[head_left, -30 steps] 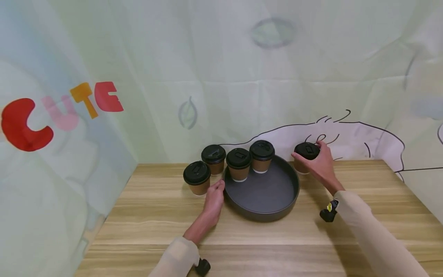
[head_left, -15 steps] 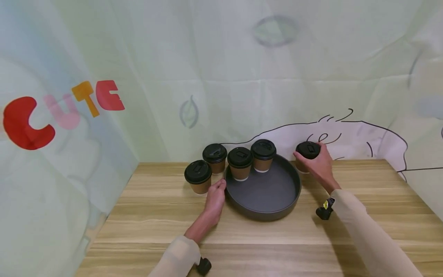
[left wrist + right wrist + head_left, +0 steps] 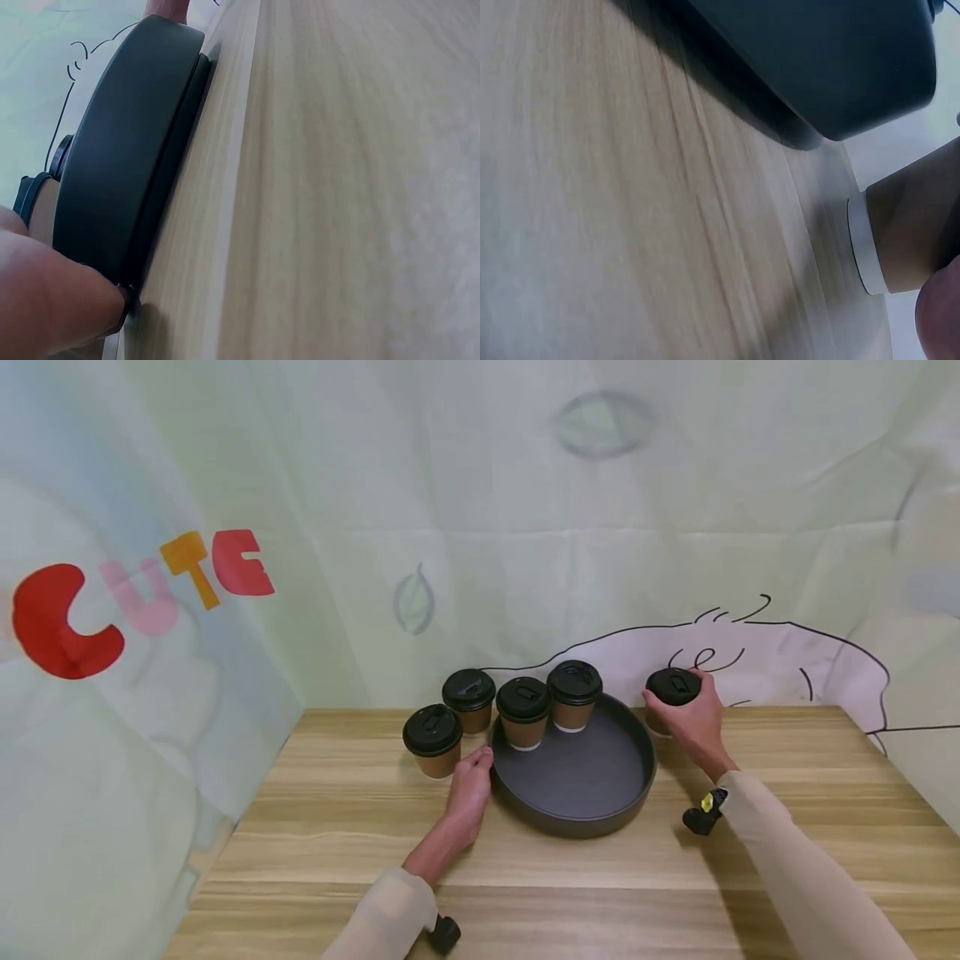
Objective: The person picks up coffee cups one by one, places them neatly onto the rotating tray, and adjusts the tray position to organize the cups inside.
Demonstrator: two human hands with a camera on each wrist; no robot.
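A round dark grey pan (image 3: 573, 785) with a low wall lies on the wooden table. My left hand (image 3: 468, 793) grips its left edge, and the left wrist view shows a finger at the bottom of the pan's wall (image 3: 120, 150). To the right of the pan, my right hand (image 3: 693, 718) holds a brown paper coffee cup (image 3: 915, 225) around its side, just under the black lid (image 3: 674, 686). That cup is upright, its white base close to the table. Two similar lidded cups, a front one (image 3: 522, 731) and a back one (image 3: 573, 714), stand inside the pan at its back left.
Two more lidded coffee cups, a nearer one (image 3: 435, 760) and a farther one (image 3: 474, 718), stand on the table (image 3: 337, 835) left of the pan. A printed cloth backdrop (image 3: 360, 610) rises behind the table's back edge.
The head view has shifted slightly, so the scene sits a little further right. Both hands keep their holds, and the cups and pan stay put.
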